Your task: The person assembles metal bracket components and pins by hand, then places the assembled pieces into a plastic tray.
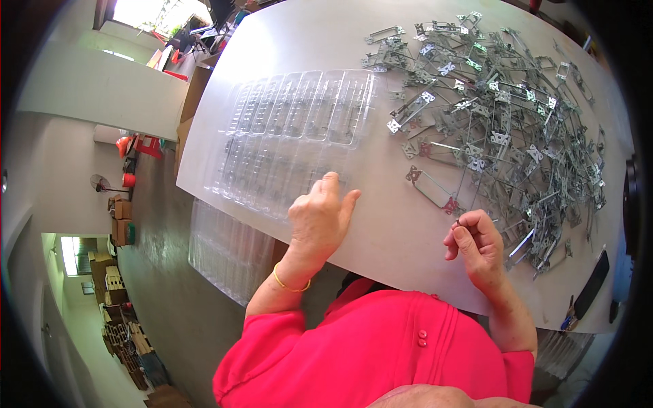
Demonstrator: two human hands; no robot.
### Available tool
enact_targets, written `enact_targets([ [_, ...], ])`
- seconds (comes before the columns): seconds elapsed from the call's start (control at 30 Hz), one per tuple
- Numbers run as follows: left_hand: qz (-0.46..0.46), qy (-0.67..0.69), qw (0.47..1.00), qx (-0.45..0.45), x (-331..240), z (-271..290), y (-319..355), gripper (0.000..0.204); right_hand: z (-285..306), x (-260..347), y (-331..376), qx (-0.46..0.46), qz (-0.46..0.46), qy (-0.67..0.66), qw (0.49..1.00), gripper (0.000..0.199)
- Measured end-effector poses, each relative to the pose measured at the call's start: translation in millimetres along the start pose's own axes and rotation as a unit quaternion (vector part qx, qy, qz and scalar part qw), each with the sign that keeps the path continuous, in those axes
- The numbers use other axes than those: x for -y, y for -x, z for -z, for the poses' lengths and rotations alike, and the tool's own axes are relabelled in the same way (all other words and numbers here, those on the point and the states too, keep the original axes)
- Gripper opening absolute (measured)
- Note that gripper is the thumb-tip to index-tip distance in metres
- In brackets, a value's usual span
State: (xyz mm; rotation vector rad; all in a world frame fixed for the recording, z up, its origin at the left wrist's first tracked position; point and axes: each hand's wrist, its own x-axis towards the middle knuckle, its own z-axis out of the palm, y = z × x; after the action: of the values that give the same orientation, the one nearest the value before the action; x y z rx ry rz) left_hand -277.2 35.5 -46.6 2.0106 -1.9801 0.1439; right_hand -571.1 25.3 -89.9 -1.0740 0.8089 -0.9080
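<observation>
My left hand is over the near right corner of a clear plastic tray with long narrow compartments. Its thumb and forefinger stand apart, with nothing visible between them. Closer to the right, my right hand has thumb and fingers pinched together. A small dark bit shows at those fingertips, too small to name. Just beyond them lies a thin metal wire-frame bracket with reddish-brown end plates. A big heap of similar silvery metal brackets spreads over the table's right side.
The pale table has its near edge against my body. More clear trays are stacked below its left edge. A dark flat object and a small blue-handled tool lie at the near right. Boxes stand along the far left wall.
</observation>
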Motion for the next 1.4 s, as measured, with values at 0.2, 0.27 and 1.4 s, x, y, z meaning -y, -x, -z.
enact_targets([
  [0.2, 0.115, 0.006, 0.978, -0.175, 87, 48, -19, 0.034, -10, 6, 2, 0.008, 0.016, 0.009, 1.0, 0.005],
  [0.27, 0.13, -0.061, 0.968, -0.204, 143, 59, -35, 0.041, -21, 9, -1, 0.017, 0.016, 0.024, 0.999, 0.006],
  [1.4, 0.324, 0.325, 0.886, 0.066, 359, 31, -50, 0.018, -129, 15, -84, 0.045, 0.088, 0.311, 0.945, 0.012],
])
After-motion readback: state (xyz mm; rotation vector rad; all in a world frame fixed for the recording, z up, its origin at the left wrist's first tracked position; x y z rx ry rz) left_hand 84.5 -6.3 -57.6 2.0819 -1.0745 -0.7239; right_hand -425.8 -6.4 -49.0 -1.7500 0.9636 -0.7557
